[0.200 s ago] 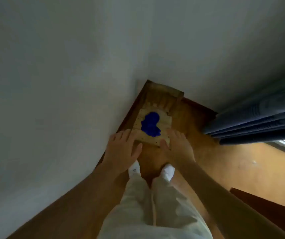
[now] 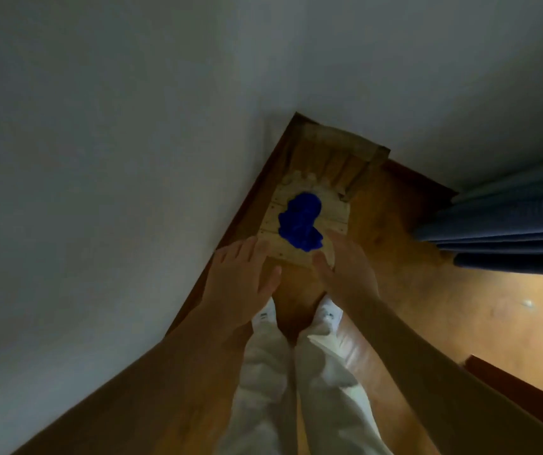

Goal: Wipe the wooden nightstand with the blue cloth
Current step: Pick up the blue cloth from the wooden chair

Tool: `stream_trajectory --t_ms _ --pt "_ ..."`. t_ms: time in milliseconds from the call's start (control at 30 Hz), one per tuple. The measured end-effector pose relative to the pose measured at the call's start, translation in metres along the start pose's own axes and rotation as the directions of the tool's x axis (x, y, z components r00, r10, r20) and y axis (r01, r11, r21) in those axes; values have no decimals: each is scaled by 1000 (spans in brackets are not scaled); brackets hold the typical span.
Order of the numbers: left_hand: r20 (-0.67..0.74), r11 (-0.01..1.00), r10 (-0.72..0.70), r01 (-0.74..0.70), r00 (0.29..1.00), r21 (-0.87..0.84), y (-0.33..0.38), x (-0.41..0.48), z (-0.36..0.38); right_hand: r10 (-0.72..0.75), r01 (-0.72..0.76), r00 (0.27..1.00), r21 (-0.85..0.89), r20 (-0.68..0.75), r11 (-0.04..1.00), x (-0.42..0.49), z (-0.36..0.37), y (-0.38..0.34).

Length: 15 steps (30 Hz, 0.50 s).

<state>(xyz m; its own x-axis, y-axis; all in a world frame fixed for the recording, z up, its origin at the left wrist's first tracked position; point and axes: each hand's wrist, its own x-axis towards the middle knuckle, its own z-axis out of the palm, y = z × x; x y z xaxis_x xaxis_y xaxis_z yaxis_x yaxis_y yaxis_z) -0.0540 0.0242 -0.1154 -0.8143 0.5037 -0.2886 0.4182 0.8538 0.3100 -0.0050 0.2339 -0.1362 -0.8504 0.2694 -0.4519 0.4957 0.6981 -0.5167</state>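
Hardly anything moved since the earlier frame: both hands held at the near edge of the nightstand (image 2: 337, 214), cloth (image 2: 299, 221) untouched.
Cloth lay bunched mid-top, long axis running away from me toward the wall corner. My right hand (image 2: 349, 270), fingers straight and close, sat just beside its near end. My left hand (image 2: 240, 280), fingers straight and slightly spread, sat farther off. I judged the right hand nearer for the grab. No writing I could read.

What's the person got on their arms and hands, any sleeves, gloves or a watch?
The left hand and right hand are ungloved, and the arms behind them are bare, with no sleeves in view. No watch, ring or band shows, though the light is dim.
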Motion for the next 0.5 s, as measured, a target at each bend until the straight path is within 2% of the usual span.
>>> stream_trajectory --t_ms 233,367,500 --pt "151 999 -32 27 988 40 -60 108 141 29 -40 986 68 164 997 155 138 92" --pt "159 994 -107 102 981 39 -83 144 204 -1 -2 993 31 121 1000 213 185 120" --pt "169 991 -134 136 976 -5 -89 159 238 -38 43 997 -70 71 997 231 216 138"
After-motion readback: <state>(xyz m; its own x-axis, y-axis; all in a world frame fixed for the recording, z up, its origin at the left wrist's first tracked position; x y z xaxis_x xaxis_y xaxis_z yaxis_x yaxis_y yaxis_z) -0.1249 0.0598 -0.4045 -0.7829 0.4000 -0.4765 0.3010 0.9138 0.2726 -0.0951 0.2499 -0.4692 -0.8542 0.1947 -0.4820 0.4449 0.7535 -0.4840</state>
